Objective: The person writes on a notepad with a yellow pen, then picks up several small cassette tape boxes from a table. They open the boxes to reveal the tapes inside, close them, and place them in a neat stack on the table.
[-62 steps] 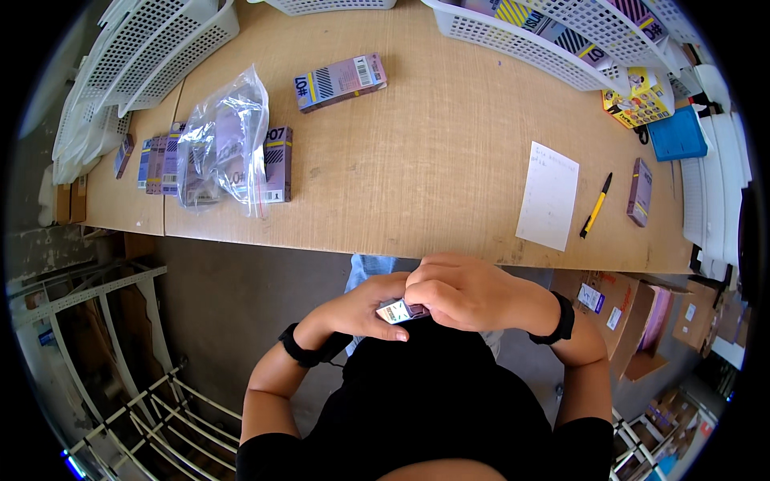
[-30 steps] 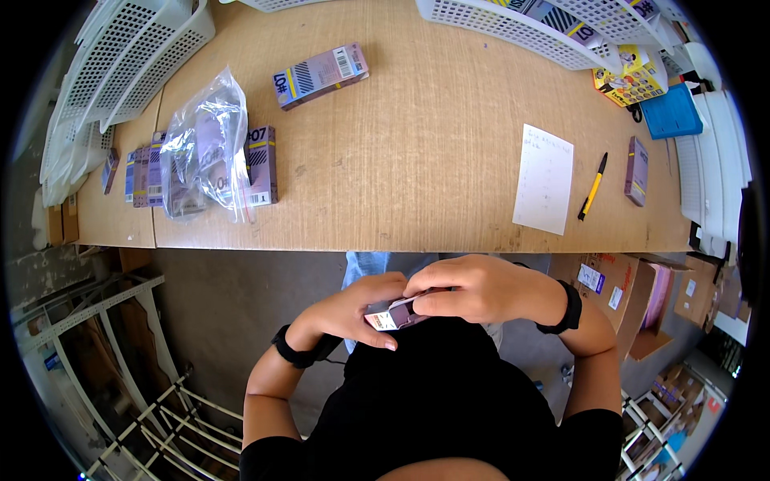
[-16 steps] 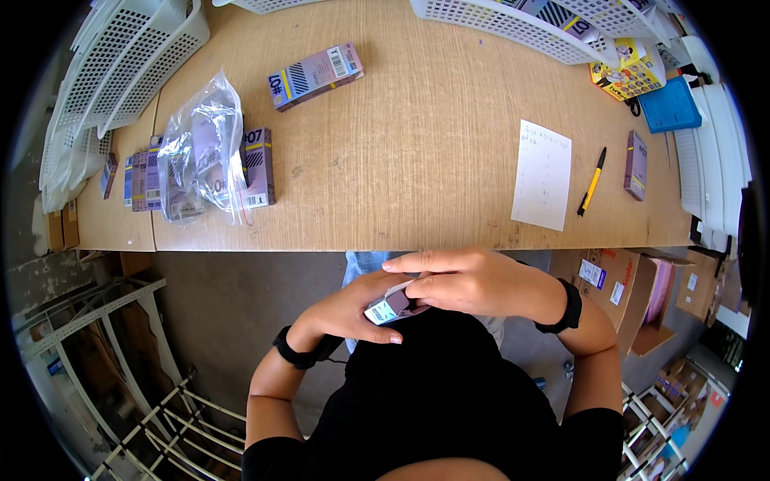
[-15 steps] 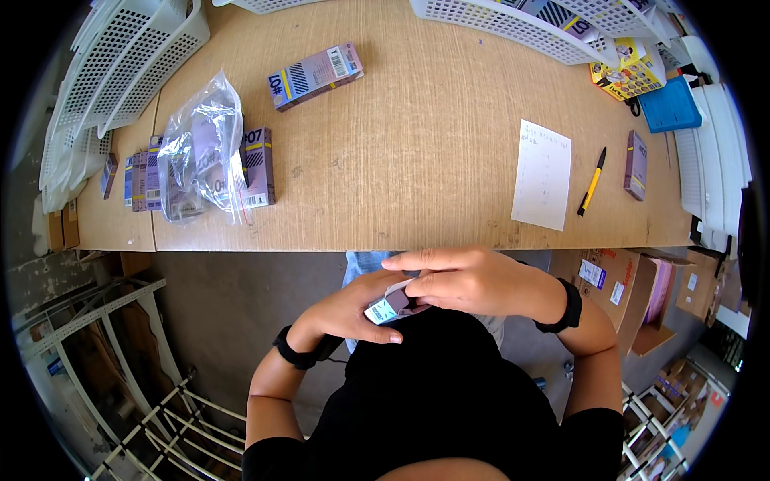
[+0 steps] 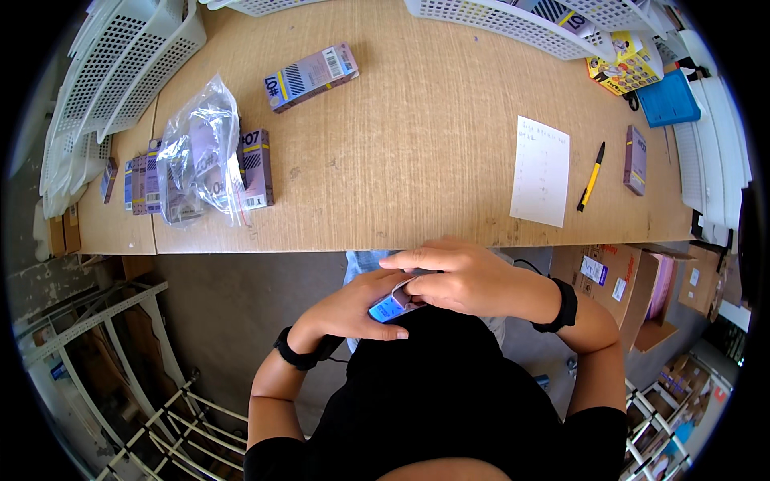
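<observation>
Below the table's front edge, close to my body, my left hand (image 5: 346,308) is wrapped round a small box (image 5: 388,308) with a light-blue end. From the right, my right hand (image 5: 459,276) reaches over it. Its bent fingers are at the box's raised flap, while another finger stretches out above my left hand. The fingertips and the inside of the box are mostly hidden. On the table beyond lie a purple-grey carton (image 5: 311,77) and, at the left, a clear plastic bag (image 5: 200,160) over a row of similar cartons (image 5: 257,164).
White perforated baskets (image 5: 132,68) stand at the left, with another basket (image 5: 505,28) at the back. At the right are a written paper sheet (image 5: 541,172), a yellow-black pen (image 5: 591,178), a purple carton (image 5: 635,160), a yellow box (image 5: 626,68) and a blue case (image 5: 670,100).
The small box has turned slightly in my hands, and its end looks bluer and brighter. The dark gap at its opening shows less, with my right fingers closer over it.
</observation>
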The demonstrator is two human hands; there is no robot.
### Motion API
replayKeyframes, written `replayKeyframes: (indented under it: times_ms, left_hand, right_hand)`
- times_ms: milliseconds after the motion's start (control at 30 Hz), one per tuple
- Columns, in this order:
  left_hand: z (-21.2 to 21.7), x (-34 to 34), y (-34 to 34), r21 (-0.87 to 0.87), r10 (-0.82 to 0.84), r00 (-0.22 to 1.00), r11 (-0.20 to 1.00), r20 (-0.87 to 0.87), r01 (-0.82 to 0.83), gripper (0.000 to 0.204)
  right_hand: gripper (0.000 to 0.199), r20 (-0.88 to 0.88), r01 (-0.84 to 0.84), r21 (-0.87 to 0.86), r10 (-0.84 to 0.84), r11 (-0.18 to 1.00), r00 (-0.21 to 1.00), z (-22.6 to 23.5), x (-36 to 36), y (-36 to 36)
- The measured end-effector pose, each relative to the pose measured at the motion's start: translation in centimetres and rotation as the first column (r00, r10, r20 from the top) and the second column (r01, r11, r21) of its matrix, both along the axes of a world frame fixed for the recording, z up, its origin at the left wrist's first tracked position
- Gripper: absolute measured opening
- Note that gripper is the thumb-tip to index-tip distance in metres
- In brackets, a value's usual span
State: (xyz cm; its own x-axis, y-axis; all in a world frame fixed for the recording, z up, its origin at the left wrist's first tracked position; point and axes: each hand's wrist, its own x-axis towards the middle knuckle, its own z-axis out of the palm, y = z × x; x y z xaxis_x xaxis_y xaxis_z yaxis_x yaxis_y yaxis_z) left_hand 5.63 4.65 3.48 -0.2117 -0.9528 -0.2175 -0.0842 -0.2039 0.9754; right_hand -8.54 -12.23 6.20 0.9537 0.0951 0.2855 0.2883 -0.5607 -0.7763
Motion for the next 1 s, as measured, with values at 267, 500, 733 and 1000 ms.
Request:
replayKeyframes:
  times_ms: [267,500,733,1000]
  left_hand:
    - [-0.2,-0.2,0.5,0.048,0.067,0.996,0.997,-0.064,-0.064,0.057]
    - [0.6,0.5,0.4,0.017,0.028,0.998,0.999,-0.061,-0.027,0.057]
    - [1.6,0.7,0.3,0.029,0.006,1.0,1.0,0.002,-0.006,0.055]
    - [1.1,0.7,0.9,0.041,0.071,0.997,0.997,-0.003,-0.071,0.064]
  right_hand:
    - [0.008,0.031,0.085,-0.159,-0.082,0.984,0.996,-0.5,-0.5,0.5]
    - [0.006,0.07,0.135,-0.119,-0.128,0.984,0.989,0.7,-0.6,0.7]
    - [0.002,0.05,0.165,-0.087,-0.161,0.983,0.986,1.2,-0.9,1.0]
    - [0.024,-0.169,0.038,0.321,0.017,0.946,0.986,0.5,-0.8,-0.8]
